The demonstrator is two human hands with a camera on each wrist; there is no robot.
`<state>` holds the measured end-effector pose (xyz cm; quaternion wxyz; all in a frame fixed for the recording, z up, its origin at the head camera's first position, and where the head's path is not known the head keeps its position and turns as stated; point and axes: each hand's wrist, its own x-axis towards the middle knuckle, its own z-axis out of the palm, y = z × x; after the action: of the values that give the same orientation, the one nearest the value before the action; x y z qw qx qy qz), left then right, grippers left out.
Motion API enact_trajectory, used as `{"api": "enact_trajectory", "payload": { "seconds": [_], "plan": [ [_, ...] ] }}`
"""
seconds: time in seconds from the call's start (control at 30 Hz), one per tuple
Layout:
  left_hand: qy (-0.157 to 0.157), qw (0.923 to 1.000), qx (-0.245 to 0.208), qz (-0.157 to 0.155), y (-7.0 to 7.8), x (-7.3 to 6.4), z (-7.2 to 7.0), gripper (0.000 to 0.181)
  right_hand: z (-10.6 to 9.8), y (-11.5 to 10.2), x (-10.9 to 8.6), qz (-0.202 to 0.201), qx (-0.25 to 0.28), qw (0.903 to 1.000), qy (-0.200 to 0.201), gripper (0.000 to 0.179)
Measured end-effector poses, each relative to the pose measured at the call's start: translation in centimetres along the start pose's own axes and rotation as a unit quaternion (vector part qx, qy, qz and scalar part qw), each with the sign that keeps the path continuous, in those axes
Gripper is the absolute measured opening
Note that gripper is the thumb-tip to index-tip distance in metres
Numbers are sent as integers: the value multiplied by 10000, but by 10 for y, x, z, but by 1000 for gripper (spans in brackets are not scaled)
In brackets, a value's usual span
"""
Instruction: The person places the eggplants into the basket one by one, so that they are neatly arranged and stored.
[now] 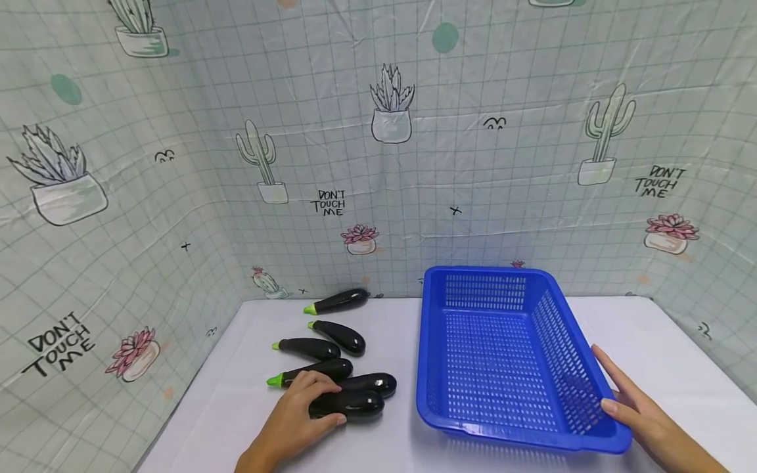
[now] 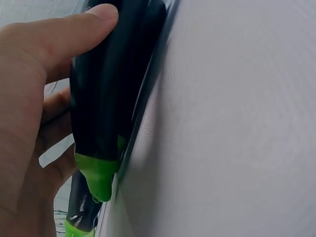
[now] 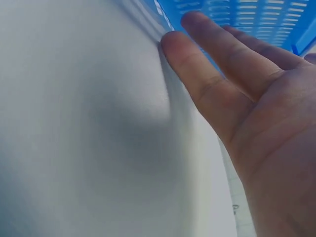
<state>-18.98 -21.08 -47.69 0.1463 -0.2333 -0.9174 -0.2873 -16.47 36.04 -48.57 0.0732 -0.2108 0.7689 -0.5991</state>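
Observation:
In the head view, my left hand [image 1: 298, 420] grips the nearest glossy black eggplant [image 1: 355, 404], thumb on its near side and fingers over the far side. The left wrist view shows the green stem end of this eggplant [image 2: 98, 123] pointing out below the thumb. Another eggplant [image 1: 375, 384] lies against its far side. On the right stands a blue plastic basket [image 1: 422, 368] with slotted walls and nothing in it. My right hand [image 1: 644, 417] holds its right side, thumb over the rim; in the right wrist view its fingers [image 3: 202, 86] extend along the outside.
Several more eggplants lie behind the left hand, including one [image 1: 340, 301] near the back edge and one [image 1: 340, 336] in front of it. A white cloth covers the table [image 1: 219, 387]. Grid-patterned curtains [image 1: 473, 171] with cactus drawings enclose the back and sides.

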Motion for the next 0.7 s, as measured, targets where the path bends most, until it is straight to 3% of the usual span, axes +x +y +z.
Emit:
{"api": "enact_trajectory", "payload": {
  "seconds": [0.23, 0.37, 0.53, 0.7],
  "plan": [
    [68, 9992, -167, -371, 3, 1, 1, 37, 5, -6, -2, -26, -384, 9989, 252, 76],
    [365, 9981, -62, -502, 7, 1, 2, 39, 8, -10, -2, -128, -499, 9982, 319, 76],
    [814, 9956, -28, -462, 12, 4, 7, 38, 7, -11, -1, -158, -372, 9988, 282, 68],
    [868, 9954, -323, -259, 16, 5, 10, 40, 6, -5, 0, -151, -367, 9986, 347, 66]
  ]
}}
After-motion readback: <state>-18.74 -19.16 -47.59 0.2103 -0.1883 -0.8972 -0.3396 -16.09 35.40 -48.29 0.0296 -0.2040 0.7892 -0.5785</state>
